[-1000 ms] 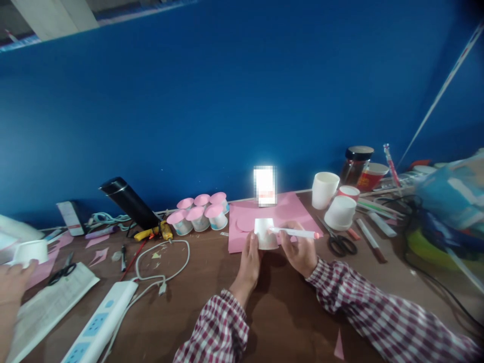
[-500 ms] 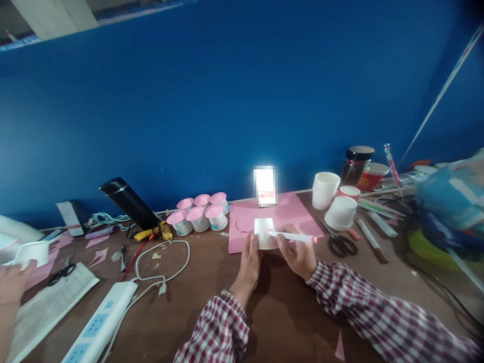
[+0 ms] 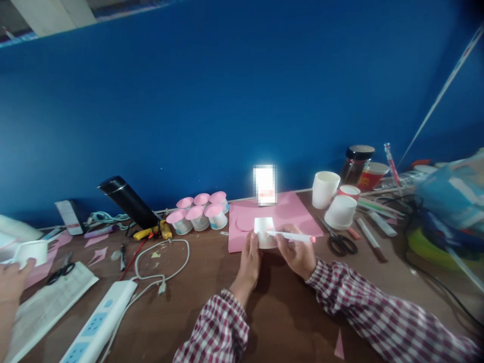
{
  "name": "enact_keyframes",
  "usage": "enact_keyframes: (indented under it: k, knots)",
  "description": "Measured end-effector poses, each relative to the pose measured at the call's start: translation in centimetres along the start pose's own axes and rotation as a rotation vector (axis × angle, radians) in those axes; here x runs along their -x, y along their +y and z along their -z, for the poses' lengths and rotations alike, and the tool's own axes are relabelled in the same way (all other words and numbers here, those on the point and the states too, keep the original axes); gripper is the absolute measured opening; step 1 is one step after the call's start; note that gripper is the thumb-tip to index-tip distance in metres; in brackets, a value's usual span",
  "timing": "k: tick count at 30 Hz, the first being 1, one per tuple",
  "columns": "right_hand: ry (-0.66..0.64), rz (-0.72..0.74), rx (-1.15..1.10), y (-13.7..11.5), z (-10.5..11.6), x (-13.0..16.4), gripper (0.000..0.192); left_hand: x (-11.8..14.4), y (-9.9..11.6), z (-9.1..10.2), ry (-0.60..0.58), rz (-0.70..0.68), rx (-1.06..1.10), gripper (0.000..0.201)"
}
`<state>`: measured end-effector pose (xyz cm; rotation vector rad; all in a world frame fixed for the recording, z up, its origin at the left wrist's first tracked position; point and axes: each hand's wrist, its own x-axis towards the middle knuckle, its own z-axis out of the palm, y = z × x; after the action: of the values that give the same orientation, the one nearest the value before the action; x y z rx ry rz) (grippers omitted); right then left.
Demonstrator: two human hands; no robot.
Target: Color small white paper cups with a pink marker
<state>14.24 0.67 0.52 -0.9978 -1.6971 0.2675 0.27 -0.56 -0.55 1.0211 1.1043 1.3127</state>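
The left hand (image 3: 250,262) still steadies an upturned white paper cup (image 3: 264,232) on the pink paper sheet (image 3: 287,212). The right hand (image 3: 298,254) grips a pink-tipped pen (image 3: 293,236), its point nudged slightly leftward across the cup since a second ago.

Both arms wear long sleeves of red-and-white checked cloth, crossed with darker lines. The left hand (image 3: 249,262) and right hand (image 3: 298,254) are bare, without rings or gloves.

Pen (image 3: 293,235) in the right hand (image 3: 298,254) slightly nearer the white cup (image 3: 264,231) than a second ago; tip lower
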Motion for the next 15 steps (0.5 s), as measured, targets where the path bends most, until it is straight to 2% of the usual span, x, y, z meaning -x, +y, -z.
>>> enact_keyframes:
  k: [5, 15]
  knots:
    - [0.003, 0.001, 0.004, 0.01, -0.01, -0.04, 0.011, -0.11, -0.04, -0.19, 0.016, -0.048, -0.064, 0.054]
    - [0.006, 0.008, 0.019, -0.08, 0.05, -0.19, 0.012, 0.03, 0.26, -0.32, -0.054, -0.086, 0.015, 0.049]
